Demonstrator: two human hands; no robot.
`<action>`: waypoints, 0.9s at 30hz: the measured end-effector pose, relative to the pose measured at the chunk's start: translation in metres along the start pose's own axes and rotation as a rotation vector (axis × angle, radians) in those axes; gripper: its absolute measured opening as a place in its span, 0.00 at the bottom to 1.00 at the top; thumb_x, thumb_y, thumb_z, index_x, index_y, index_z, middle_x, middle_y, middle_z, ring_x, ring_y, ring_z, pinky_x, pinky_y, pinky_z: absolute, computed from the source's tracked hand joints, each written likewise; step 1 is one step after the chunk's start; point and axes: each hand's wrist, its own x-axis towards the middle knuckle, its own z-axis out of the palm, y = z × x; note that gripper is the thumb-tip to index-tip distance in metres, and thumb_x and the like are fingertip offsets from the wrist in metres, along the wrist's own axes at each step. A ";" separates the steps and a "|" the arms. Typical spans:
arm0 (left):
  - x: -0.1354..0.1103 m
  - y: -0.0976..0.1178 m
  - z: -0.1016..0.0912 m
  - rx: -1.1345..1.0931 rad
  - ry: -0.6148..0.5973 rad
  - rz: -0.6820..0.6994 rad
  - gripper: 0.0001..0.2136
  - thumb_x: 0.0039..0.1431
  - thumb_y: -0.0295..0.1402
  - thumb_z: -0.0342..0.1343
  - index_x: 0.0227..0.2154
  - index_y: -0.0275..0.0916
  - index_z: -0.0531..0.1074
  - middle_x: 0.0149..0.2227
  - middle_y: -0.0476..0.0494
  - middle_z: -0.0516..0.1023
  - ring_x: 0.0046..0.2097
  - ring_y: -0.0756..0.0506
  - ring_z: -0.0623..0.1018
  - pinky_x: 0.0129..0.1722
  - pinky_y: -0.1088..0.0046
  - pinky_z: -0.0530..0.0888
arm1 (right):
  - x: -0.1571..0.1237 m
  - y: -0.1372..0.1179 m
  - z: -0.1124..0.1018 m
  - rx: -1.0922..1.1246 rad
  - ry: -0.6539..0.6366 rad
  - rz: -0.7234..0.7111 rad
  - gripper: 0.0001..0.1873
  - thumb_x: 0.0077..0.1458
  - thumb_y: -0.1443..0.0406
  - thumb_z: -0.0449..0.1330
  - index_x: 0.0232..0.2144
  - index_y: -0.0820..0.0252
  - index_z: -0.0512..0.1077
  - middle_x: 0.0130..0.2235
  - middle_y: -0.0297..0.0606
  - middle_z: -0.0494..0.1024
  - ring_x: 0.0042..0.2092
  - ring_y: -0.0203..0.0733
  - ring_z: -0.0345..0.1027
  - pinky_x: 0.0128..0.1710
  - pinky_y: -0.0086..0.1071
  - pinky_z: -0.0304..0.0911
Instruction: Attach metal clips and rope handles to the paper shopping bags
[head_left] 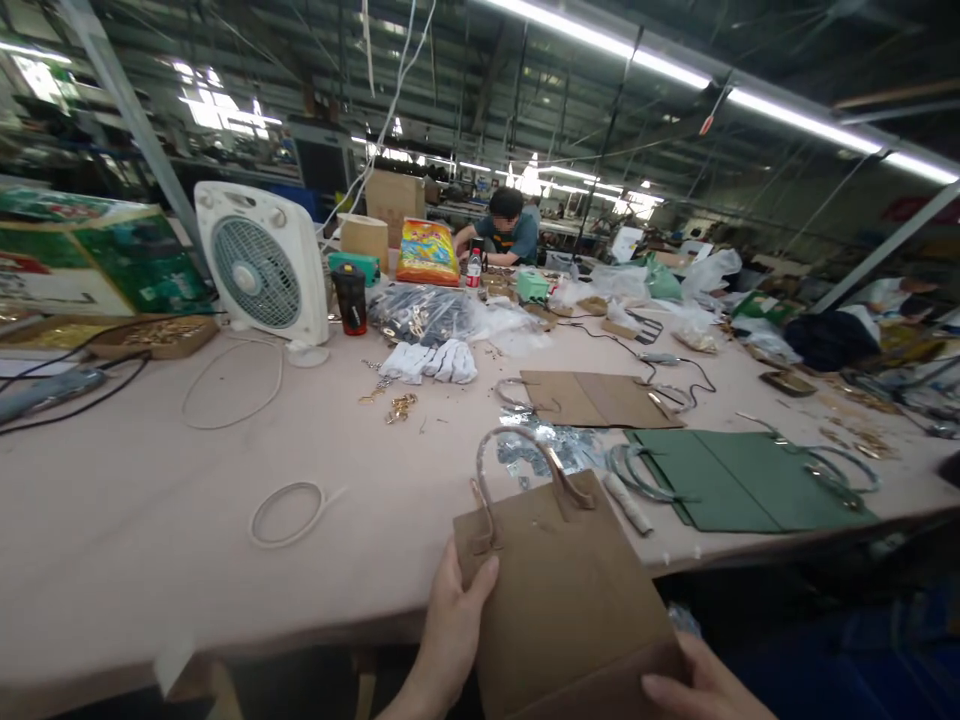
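Observation:
I hold a flat brown bag panel [562, 590] with a curved handle [525, 455] over the near edge of the pink table [150, 520]. My left hand [454, 625] grips its left edge, thumb on top. My right hand [697, 690] clasps its lower right corner, with only the thumb side showing. A green bag panel [735, 480] with handles lies to the right, and another brown panel [592, 398] rests farther back.
A white fan [262, 265] stands at the back left beside a dark cup [350, 298]. White gloves [439, 362], a bag of metal parts [424, 312], cord loops [289, 512] and gold fittings [401, 405] lie about. A person [506, 230] works at the far end.

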 end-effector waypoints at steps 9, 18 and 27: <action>0.027 0.000 -0.021 0.313 0.029 0.147 0.25 0.61 0.45 0.62 0.58 0.40 0.69 0.59 0.36 0.77 0.63 0.34 0.73 0.65 0.53 0.66 | 0.040 -0.050 0.032 -0.167 -0.146 -0.096 0.35 0.58 0.46 0.64 0.57 0.63 0.76 0.57 0.47 0.81 0.59 0.62 0.72 0.60 0.48 0.67; 0.062 0.011 -0.007 0.500 0.000 0.257 0.21 0.61 0.29 0.56 0.58 0.41 0.68 0.57 0.39 0.78 0.58 0.38 0.76 0.61 0.57 0.70 | 0.060 -0.014 0.043 -0.370 0.130 -0.096 0.32 0.58 0.43 0.60 0.54 0.59 0.76 0.59 0.46 0.79 0.63 0.59 0.70 0.64 0.44 0.64; 0.075 0.010 -0.013 0.862 0.038 0.274 0.34 0.55 0.35 0.64 0.66 0.41 0.64 0.65 0.32 0.70 0.66 0.29 0.68 0.67 0.50 0.63 | 0.046 0.011 0.055 -0.816 0.525 -0.462 0.18 0.58 0.47 0.62 0.42 0.49 0.80 0.41 0.46 0.84 0.45 0.59 0.81 0.42 0.45 0.76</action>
